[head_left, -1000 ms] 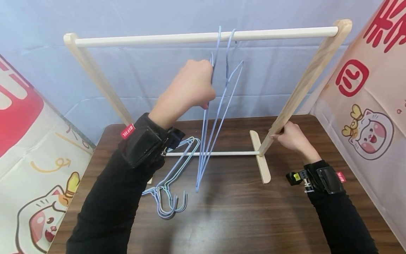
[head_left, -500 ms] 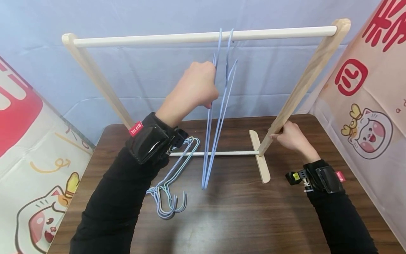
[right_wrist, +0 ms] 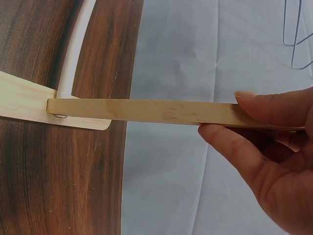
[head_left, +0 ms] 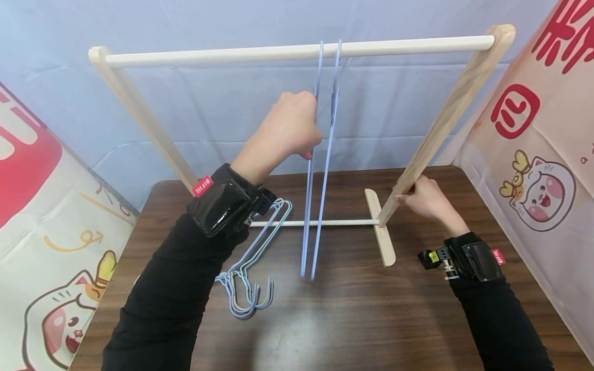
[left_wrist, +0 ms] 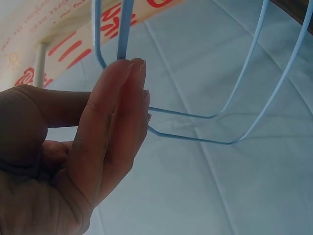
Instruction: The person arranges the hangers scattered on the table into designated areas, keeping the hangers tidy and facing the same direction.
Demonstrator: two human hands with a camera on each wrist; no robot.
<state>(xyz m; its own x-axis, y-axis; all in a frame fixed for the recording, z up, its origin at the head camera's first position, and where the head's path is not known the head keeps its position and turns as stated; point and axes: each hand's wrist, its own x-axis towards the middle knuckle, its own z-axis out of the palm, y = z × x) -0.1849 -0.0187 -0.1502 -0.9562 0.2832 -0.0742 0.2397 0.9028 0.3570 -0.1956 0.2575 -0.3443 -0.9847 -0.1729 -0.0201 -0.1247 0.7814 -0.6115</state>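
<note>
On the top rod of a wooden rack hang two light-blue wire hangers, close together and seen nearly edge-on. My left hand pinches the left hanger below its hook; the other hanger hangs just to the right, apart from my fingers. In the left wrist view the fingers close round the thin blue wire. Low on the rack's right post, my right hand grips the wood, thumb on one side and fingers on the other, as the right wrist view shows on the post.
Several blue and pale-green hangers lie in a bunch on the brown table, hooks toward me, partly behind my left forearm. A lower crossbar joins the rack's feet; the right foot rests on the table. Cloth backdrops surround it.
The left hand has shifted slightly right with its hanger. The right-hand hanger has swung from a slant to nearly edge-on, leaving a gap between the two. The right hand stays on the post.
</note>
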